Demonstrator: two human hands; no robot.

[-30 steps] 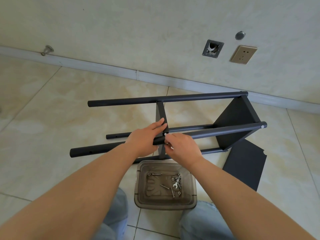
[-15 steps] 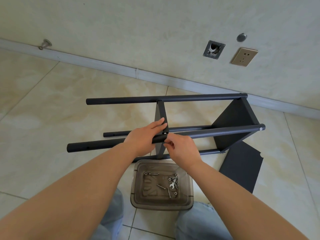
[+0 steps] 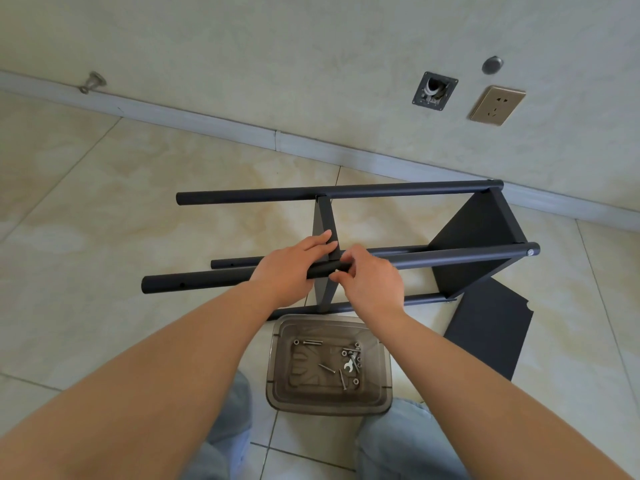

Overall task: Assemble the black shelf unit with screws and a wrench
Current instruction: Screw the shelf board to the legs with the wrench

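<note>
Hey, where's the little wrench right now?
In the head view, the wrench lies in the clear plastic tray on the floor, right of the tray's middle among loose screws and washers, between the person's knees.

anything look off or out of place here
Nothing looks spilled or broken. One loose black panel lies flat on the floor tiles right of the shelf frame, not yet fitted. On the wall, an open box beside the socket has no cover plate.

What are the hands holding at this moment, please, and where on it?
Left hand grips the near black pole beside the middle shelf panel; right hand pinches a small fastener at that joint.
</note>
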